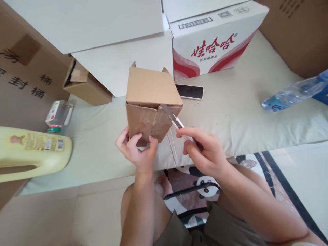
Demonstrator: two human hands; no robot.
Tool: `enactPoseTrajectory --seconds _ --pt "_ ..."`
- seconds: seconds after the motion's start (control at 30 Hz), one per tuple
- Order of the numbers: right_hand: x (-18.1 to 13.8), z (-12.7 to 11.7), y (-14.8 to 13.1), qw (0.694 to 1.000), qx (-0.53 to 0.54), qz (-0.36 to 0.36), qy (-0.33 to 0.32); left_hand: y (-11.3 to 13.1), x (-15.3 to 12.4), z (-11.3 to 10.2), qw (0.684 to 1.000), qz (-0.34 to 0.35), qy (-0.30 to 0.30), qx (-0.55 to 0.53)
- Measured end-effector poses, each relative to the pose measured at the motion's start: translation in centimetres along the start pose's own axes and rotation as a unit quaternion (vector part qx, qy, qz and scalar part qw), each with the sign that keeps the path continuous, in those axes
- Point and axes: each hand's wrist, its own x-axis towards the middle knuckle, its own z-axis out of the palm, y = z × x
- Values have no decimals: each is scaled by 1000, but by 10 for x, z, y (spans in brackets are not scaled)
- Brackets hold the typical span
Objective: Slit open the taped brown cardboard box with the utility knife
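Note:
A small brown cardboard box (152, 85) stands on the pale cloth surface in front of me, tape across its near side. My left hand (138, 147) grips the lower near part of that box, fingers and thumb bent against it. In my right hand (202, 147) is a utility knife (176, 121) with a white body, held between thumb and fingers. Its blade tip meets the near top edge of the box, at the seam. Beyond the box's right side lies a dark-screened phone (191, 91).
White cartons (205, 48) stand behind the box. To the left are a smaller open cardboard box (88, 85), a clear bottle with a green cap (58, 116) and a yellow jug (38, 150). A water bottle (292, 94) lies at the right.

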Motion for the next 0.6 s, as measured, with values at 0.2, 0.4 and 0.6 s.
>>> enactPoseTrajectory --seconds 0.2,0.4,0.6 --pt "-2 2 -6 998 -43 -44 -14 1 -2 0 1000 -10 1 -8" --pt "-8 12 -10 987 -132 -91 9 0 -6 1 1000 -28 -7 11" --pt "-13 18 -6 996 -67 -58 2 3 -5 2 1000 -13 -6 6"
